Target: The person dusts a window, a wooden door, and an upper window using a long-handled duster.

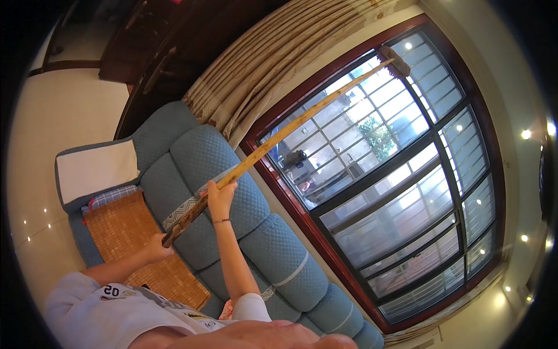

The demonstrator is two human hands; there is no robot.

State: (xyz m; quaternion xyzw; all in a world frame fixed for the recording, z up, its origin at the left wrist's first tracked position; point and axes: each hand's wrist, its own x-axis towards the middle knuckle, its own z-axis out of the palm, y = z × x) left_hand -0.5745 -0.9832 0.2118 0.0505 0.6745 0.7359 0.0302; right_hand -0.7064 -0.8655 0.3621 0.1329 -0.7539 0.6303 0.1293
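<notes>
A long wooden pole (290, 127) runs diagonally from the lower left up to the window. At its dark lower end, my left hand (156, 249) is closed round the pole. Further up, my right hand (221, 199) grips the same pole with its fingers wrapped round it, below the paler wood. A brown, shaggy mop head (394, 63) sits at the pole's far end, against the upper part of the window (435, 137), near its frame.
A blue quilted sofa (221, 168) lies beneath the pole, with a woven mat (125, 224) and a white cloth (96, 170) on it. A beige curtain (256, 64) hangs beside the window. Dark wooden furniture (165, 64) stands at the upper left.
</notes>
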